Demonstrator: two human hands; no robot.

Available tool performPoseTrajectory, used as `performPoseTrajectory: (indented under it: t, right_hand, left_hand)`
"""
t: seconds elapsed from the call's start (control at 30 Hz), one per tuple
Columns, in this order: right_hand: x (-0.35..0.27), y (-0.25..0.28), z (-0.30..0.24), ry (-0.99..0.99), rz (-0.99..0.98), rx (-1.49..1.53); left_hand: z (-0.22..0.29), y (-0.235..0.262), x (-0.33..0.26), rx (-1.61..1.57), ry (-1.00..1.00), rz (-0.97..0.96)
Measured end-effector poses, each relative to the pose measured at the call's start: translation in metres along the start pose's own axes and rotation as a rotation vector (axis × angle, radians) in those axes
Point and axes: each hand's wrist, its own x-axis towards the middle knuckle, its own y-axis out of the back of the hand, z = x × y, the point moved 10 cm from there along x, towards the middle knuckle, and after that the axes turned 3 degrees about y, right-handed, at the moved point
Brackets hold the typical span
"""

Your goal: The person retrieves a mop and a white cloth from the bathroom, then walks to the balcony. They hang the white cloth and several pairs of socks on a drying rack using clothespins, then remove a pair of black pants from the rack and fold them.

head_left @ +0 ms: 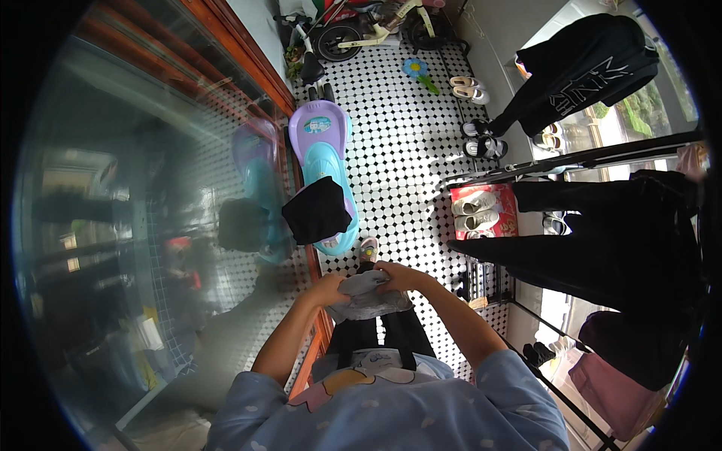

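A light grey piece of cloth (pixel 367 295), perhaps a garment, is bunched in front of my body. My left hand (pixel 328 289) grips its left side, and my right hand (pixel 398 276) has hold of its upper right edge; the fingers of both are closed on the fabric. Ahead and slightly left, a folded black garment (pixel 317 211) lies on the seat of a purple and turquoise child's ride-on car (pixel 319 131). The cloth's exact kind cannot be made out.
Glass sliding doors in a brown frame (pixel 271 60) run along the left. On the right, dark clothes (pixel 602 240) hang from a black rack (pixel 571 159). Shoes (pixel 475 212) stand beneath and beside it. A balance bike (pixel 368 41) is at the far end of the tiled floor (pixel 387 150).
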Motion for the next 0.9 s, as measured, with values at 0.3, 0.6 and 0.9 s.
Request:
performPoseTrajectory:
  t: [0.3, 0.6, 0.9]
  right_hand:
    - [0.178, 0.078, -0.033, 0.14, 0.454, -0.74]
    - [0.248, 0.03, 0.059, 0.078, 0.288, -1.197]
    - [0.238, 0.025, 0.064, -0.009, 0.272, -1.059]
  left_hand:
    - [-0.082, 0.151, 0.036, 0.173, -0.045, 0.938]
    - [-0.179, 0.086, 0.121, 0.547, 0.202, 0.778]
    - [-0.198, 0.064, 0.139, 0.425, 0.39, 0.493]
